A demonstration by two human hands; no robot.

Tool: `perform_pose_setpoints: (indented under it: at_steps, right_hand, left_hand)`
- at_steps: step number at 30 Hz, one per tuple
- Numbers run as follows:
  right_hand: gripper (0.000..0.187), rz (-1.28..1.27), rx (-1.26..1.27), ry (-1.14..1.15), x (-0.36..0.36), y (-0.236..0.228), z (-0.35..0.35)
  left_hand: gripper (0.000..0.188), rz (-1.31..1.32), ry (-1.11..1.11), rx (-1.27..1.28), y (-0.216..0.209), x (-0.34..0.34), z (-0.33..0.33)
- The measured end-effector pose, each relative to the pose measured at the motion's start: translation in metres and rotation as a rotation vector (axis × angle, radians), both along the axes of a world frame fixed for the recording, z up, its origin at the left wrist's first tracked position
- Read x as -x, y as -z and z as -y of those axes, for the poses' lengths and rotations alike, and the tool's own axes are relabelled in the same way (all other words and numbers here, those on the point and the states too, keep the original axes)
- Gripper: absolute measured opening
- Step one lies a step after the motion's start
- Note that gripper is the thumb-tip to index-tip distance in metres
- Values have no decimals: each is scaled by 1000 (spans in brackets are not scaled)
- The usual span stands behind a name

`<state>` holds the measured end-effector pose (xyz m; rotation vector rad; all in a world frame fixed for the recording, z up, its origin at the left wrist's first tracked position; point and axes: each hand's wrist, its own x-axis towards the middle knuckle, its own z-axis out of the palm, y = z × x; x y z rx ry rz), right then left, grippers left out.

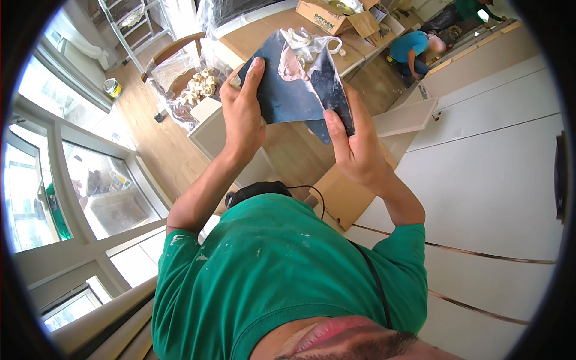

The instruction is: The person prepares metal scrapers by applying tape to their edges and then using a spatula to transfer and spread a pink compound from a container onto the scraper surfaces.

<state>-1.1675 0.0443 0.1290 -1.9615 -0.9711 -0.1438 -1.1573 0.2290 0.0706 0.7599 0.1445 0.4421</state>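
Both hands are raised in front of my chest. My left hand grips a wide, flat blue putty spreader by its left edge, thumb on top. A lump of pinkish putty sits at its upper right, trailing down along the edge. In my right hand is a smaller dark-blue putty spreader, pinched between thumb and fingers and smeared pale. Its edge meets or overlaps the right side of the wide one; exact contact is unclear. Another blue corner shows below them, and I cannot tell which piece it belongs to.
Beyond my hands stands a brown-covered table with a cardboard box and white plastic bags. A plastic-wrapped chair, a ladder and a paint can are left. White cabinets line the right; a co-worker crouches far right.
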Motion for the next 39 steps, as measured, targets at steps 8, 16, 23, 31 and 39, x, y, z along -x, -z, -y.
perform_pose_setpoints:
  at_steps: [8, 16, 23, 31, 39]
  right_hand:
    - [46, -46, 99, -14, 0, -1, 4]
    - [42, -343, 98, -60, -10, -2, 16]
    - [28, -1223, -677, -102, -42, 26, 36]
    - [20, -1710, -1104, -803, -33, 104, -1]
    - [32, -1338, -1466, 95, -107, 159, -11]
  left_hand:
    - [26, 21, 90, -56, -6, -1, -4]
    - [37, -50, 101, -112, -3, -4, -8]
    - [33, -11, 170, 87, -5, -13, -24]
    - [37, 82, 300, -67, -2, -27, 14]
    - [47, 3, 176, 115, 9, -12, 31]
